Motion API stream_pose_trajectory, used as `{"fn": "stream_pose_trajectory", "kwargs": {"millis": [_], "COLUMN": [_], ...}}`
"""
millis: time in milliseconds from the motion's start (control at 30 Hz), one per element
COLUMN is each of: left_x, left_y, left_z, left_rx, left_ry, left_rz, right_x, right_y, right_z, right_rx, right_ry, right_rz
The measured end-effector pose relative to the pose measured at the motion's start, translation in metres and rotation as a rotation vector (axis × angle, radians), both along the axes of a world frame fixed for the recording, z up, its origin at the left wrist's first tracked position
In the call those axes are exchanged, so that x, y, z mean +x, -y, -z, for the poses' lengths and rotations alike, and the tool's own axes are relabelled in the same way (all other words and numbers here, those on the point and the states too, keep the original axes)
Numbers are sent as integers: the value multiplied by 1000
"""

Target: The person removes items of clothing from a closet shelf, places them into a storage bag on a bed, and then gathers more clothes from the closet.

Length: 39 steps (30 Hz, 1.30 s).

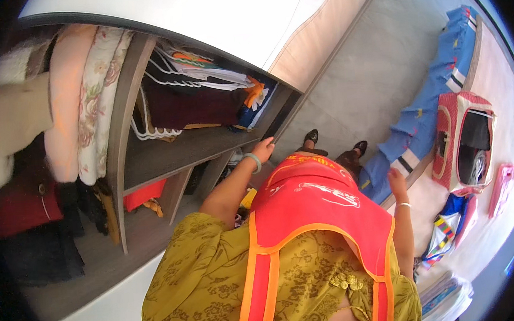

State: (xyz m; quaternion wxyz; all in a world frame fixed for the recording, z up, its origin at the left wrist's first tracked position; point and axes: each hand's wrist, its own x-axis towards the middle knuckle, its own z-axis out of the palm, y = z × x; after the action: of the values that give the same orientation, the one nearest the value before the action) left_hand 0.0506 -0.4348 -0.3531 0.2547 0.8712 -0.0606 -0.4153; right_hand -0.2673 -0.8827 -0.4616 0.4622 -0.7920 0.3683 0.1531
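Observation:
My left hand [262, 149], with a pale green bangle at its wrist, is beside the front edge of the wardrobe shelf [180, 156]. Its fingers stretch out and nothing shows in them; whether they touch the wood I cannot tell. On that shelf lie folded dark maroon clothes [195, 105] and white hangers [155, 131]. At the bed's edge, my right hand [397, 184] hangs near the blue bed cloth [414, 130], a light bangle on its wrist. Its fingers are foreshortened and too small to read. A red apron [319, 209] with orange trim covers my front.
Coats [65, 107] hang in the wardrobe's left section. A white and beige sliding door [314, 30] stands at the far side. On the bed are a red-and-white storage box [444, 149] with an open top, a pink package [501, 189] and bright folded items [447, 231]. Grey floor [357, 66] runs between.

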Motion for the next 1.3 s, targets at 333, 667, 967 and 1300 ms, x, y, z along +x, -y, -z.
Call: {"fn": "stream_pose_trajectory", "kwargs": {"millis": [333, 667, 967, 1300], "left_x": [35, 41, 41, 157], "left_y": [-83, -108, -73, -103], "left_z": [31, 57, 87, 273], "left_rx": [87, -32, 149, 483], "left_ry": [-112, -105, -160, 272], "left_rz": [8, -40, 110, -12], "right_x": [17, 2, -71, -82], "right_y": [-141, -129, -15, -48], "right_z": [-11, -32, 6, 98], "right_rx": [356, 217, -569, -991], "right_ry": [28, -237, -251, -389], "right_rz": [332, 244, 245, 179]}}
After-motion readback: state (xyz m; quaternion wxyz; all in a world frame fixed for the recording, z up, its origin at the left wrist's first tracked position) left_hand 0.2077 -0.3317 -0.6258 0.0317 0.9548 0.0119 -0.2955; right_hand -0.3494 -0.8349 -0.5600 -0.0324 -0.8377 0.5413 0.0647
